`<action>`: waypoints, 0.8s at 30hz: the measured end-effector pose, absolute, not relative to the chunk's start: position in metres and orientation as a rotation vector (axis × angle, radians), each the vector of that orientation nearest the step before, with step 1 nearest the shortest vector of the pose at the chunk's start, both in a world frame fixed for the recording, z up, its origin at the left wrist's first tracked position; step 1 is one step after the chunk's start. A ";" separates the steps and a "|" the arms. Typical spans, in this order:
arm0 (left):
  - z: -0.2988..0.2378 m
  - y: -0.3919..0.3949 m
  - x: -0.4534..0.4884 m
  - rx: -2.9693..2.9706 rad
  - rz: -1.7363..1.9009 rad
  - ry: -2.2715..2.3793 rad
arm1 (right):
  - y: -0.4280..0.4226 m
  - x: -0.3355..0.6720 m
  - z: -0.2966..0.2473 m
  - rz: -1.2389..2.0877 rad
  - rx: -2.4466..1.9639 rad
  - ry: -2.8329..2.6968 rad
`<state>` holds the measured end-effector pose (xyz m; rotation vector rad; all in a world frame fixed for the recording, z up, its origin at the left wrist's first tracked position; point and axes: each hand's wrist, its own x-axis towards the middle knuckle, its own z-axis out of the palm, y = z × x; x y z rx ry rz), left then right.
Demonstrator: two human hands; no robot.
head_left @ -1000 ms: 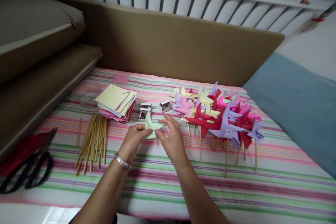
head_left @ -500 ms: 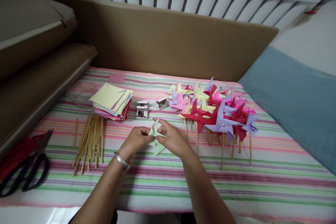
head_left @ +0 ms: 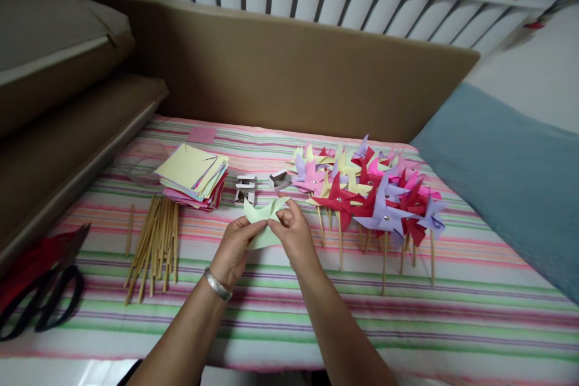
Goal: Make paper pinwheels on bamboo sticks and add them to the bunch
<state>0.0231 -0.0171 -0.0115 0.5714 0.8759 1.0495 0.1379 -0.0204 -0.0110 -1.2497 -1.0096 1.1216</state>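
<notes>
A pale green paper pinwheel (head_left: 263, 239), its corners curled inward, is held between both hands over the striped cloth. My left hand (head_left: 236, 247), with a silver bracelet at the wrist, pinches it near the middle from the left. From the right, my right hand (head_left: 293, 234) grips it, thumb at the centre and fingers behind a curled blade. The two thumbs almost meet. Just beyond the paper sit a small white open box (head_left: 245, 188) with dark bits inside and another small box (head_left: 280, 180). No stick shows on this piece.
Finished pinwheels on sticks (head_left: 384, 211) lie in a heap to the right. At left are a stack of coloured paper squares (head_left: 190, 169), a bundle of wooden sticks (head_left: 156, 247) and black-handled scissors (head_left: 58, 289). A brown board (head_left: 289, 72) stands behind; wrapped panels (head_left: 81, 132) lie left.
The green paper has been turned and now shows wider, with its flat side below the thumbs. Both hands have shifted their hold, thumbs coming together at its centre.
</notes>
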 end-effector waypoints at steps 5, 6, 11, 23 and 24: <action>-0.013 -0.012 0.017 0.556 1.070 0.957 | -0.021 0.134 -0.013 1.198 -1.248 -0.978; -0.013 -0.010 0.015 0.552 1.078 0.980 | -0.021 0.135 -0.013 1.192 -1.258 -0.992; -0.007 -0.002 -0.001 0.535 1.147 1.054 | -0.024 0.144 -0.004 0.966 -1.342 -1.177; -0.001 0.006 -0.016 0.535 1.256 1.121 | -0.034 0.128 -0.004 0.695 -1.296 -1.646; -0.002 0.005 -0.015 0.550 1.261 1.125 | -0.034 0.126 -0.007 0.680 -1.308 -1.639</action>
